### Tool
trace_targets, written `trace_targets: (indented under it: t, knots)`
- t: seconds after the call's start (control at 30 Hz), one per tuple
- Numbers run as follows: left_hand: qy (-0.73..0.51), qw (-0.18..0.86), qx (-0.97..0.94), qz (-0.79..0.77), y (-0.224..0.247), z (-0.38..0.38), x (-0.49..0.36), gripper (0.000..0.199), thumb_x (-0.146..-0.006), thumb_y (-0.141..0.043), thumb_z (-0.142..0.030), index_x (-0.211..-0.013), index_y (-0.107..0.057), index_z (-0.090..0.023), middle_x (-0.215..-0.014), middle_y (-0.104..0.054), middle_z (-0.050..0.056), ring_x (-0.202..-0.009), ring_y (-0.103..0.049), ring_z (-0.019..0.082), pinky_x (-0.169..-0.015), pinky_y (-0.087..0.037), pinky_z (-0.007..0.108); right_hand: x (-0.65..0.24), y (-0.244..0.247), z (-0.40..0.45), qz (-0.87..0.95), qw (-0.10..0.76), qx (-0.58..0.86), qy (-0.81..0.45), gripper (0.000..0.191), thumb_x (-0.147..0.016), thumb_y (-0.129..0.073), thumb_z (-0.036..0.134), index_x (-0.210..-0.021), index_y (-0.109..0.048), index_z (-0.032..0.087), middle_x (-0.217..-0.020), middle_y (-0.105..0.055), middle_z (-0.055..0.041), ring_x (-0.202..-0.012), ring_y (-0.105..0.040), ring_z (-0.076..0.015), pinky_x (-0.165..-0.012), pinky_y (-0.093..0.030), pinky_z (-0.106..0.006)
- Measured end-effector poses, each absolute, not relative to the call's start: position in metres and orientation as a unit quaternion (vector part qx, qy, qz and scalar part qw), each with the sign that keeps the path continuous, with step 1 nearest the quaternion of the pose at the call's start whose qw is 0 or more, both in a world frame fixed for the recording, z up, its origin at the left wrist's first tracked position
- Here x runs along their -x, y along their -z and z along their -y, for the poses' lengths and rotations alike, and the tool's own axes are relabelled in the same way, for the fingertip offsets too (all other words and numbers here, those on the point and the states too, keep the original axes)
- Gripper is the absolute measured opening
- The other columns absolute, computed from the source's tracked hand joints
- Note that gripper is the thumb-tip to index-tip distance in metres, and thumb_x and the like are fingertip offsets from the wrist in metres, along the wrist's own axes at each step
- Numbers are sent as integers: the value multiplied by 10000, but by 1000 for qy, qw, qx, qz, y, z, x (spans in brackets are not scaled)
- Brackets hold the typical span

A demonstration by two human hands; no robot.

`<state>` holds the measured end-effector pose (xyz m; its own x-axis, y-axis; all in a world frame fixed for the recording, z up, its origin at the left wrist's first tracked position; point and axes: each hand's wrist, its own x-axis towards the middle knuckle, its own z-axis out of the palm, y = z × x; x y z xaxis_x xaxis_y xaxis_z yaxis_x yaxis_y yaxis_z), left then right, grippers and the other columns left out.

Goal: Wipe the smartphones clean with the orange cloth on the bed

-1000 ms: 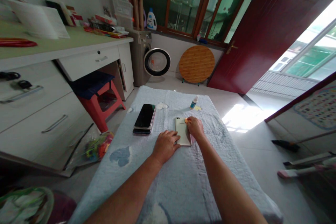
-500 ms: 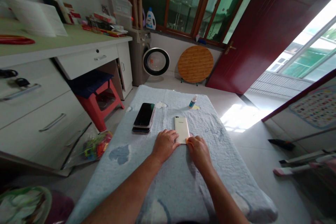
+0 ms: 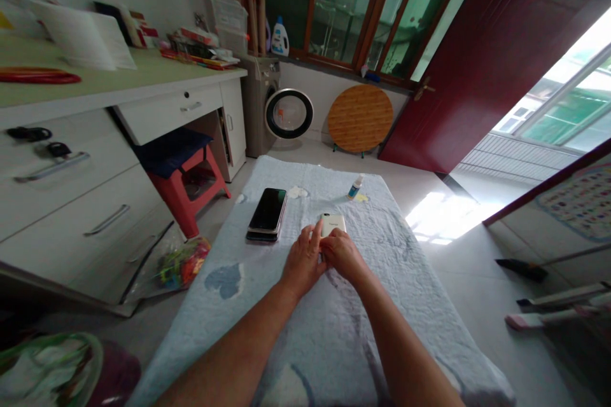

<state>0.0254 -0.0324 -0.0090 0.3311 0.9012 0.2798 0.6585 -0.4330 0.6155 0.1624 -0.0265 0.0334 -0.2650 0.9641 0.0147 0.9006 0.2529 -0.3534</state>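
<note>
A white smartphone (image 3: 333,221) lies back up on the cloth-covered table, its camera end pointing away from me. My left hand (image 3: 303,259) grips the phone's left edge, thumb low and fingers along the side. Across the lower half of the phone lies my right hand (image 3: 342,253), its fingers bent and pinched together beside the left fingers. A small orange patch shows at the right fingertips; I cannot make out what it is. Both hands cover the phone's lower part. To the left, dark-screened phones (image 3: 268,210) are stacked. Beyond the white phone stands a small spray bottle (image 3: 354,187).
The light blue cloth (image 3: 229,324) covers the low table. A red stool (image 3: 191,184) and a plastic bag (image 3: 176,267) are on the floor at left, near a white desk (image 3: 172,108). A bin (image 3: 109,369) stands at the lower left.
My right hand has moved left and up from the phone's lower right edge, across its back to near the left hand. The view has shifted slightly.
</note>
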Motion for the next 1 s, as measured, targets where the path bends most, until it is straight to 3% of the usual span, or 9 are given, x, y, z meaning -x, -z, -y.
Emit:
trace_targets:
  t: [0.23,0.73,1.0]
  knots:
    - [-311,199,-794,-484,9,33,-25,1131,-723,-746,-211,-1485,86,-280,-1477,-303,169,-1389,-309,322,-1093,-334,507,-163,-32,-21,789,81,604,-81,256,-943,-484,237,-944,-738,203,-869,-571,-70,-887,-514,-173,-790,-359,-253]
    - [-286,186,-788,-512,7,36,-26,939,-761,-609,-209,-1496,-25,-209,-1461,-324,180,-1354,-351,315,-1055,-366,474,-170,-41,40,841,38,531,-96,166,-911,-570,274,-928,-735,260,-964,-551,-56,-867,-468,-170,-760,-348,-273]
    - [-286,160,-793,-513,11,36,-28,937,-777,-654,-312,-1478,-37,-237,-1451,-332,165,-1347,-352,334,-1050,-361,510,-174,-41,-3,827,37,554,-87,200,-915,-568,317,-960,-755,263,-956,-555,-70,-884,-461,-181,-774,-348,-277]
